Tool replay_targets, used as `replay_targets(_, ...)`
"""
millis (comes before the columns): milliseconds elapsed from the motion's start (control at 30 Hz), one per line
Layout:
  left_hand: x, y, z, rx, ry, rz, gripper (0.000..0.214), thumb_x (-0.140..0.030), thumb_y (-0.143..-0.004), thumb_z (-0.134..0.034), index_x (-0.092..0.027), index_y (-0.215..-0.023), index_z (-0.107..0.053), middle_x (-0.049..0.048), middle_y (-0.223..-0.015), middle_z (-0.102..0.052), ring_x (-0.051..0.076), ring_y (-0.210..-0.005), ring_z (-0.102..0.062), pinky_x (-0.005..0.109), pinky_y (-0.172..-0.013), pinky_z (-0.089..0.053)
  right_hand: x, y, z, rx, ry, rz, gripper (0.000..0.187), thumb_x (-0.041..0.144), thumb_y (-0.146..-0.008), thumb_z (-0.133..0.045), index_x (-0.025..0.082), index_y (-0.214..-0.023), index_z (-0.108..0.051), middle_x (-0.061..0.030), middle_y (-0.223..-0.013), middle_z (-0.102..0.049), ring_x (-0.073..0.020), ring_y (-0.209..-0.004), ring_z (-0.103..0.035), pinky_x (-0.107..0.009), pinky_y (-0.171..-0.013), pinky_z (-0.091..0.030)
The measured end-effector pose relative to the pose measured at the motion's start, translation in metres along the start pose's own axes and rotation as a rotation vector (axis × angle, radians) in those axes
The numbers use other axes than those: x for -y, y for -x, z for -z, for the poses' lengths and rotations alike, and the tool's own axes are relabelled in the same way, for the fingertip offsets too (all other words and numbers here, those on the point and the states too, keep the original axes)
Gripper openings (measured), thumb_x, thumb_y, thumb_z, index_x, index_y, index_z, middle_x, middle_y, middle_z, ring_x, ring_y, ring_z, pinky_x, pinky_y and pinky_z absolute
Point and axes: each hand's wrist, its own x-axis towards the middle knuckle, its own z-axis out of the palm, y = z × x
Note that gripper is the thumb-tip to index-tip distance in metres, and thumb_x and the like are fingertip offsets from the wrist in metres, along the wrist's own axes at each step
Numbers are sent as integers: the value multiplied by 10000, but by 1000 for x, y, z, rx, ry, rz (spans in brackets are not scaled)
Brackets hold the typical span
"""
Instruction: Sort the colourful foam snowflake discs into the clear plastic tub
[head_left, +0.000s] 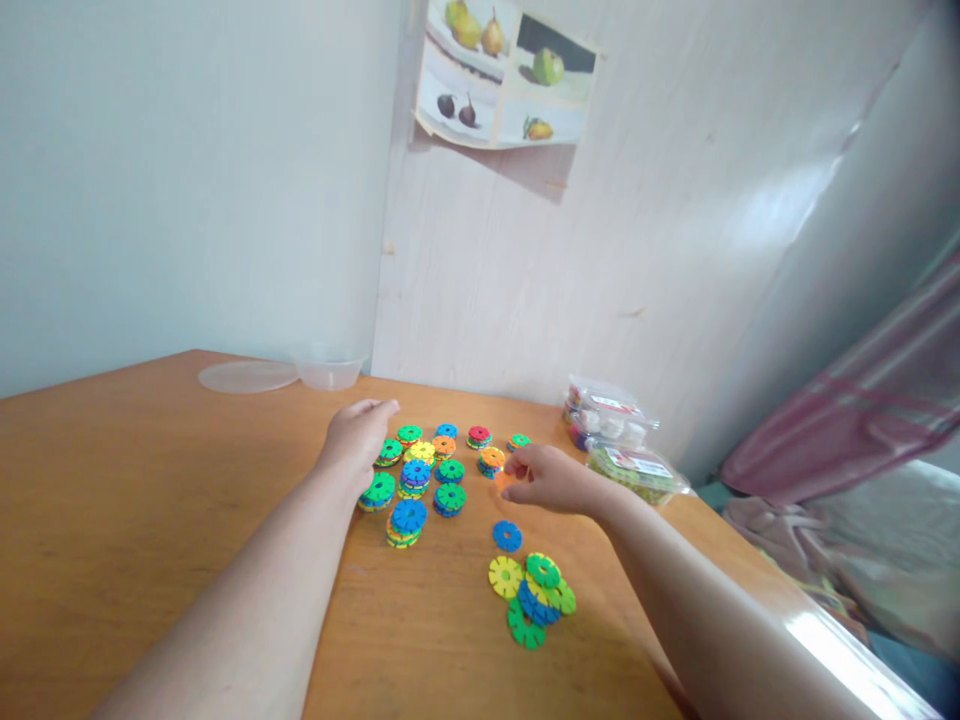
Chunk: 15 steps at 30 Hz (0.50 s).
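Observation:
Several short stacks of notched plastic discs stand on the wooden table, among them a stack topped by a blue disc (pixel 409 516), one topped by a yellow disc (pixel 419 454) and one topped by a red disc (pixel 478 435). My left hand (pixel 358 440) is at the left edge of the stacks, fingers stretched forward, with nothing visible in it. My right hand (pixel 546 477) is closed, its fingertips pinching a blurred orange disc (pixel 502 483) just in front of an orange-topped stack (pixel 491 459). Nearer me lie a single blue disc (pixel 507 536) and a loose pile of green, yellow and blue discs (pixel 541 590).
At the back left are a clear plastic bowl (pixel 330 374) and a round lid (pixel 247 377). Clear packed boxes (pixel 611 420) and another box with green contents (pixel 636 472) stand at the right edge. Fruit pictures (pixel 510 75) hang on the wall behind the table (pixel 150 480).

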Motion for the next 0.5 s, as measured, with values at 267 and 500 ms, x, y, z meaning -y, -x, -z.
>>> replay_targets(267, -4, 3, 1, -14, 15, 8, 219, -386, -618, -672, -171, -658, -646, 0, -664, -608, 169, -708, -525, 282, -638, -364, 52, -44, 3, -6, 220, 96, 341, 454, -771, -647, 212, -1008, -688, -62, -1004, -701, -203, -857, -616, -270, -641, -370)
replay_targets(500, -5, 3, 1, -29, 43, -5, 197, -368, -626, -661, -173, -635, -634, -9, -629, -577, 165, -702, -514, 278, -633, -360, 61, -64, -4, 47, 228, 65, 443, 546, -741, -667, 209, -1026, -698, -75, -1016, -715, -222, -863, -630, -273, -609, -364)
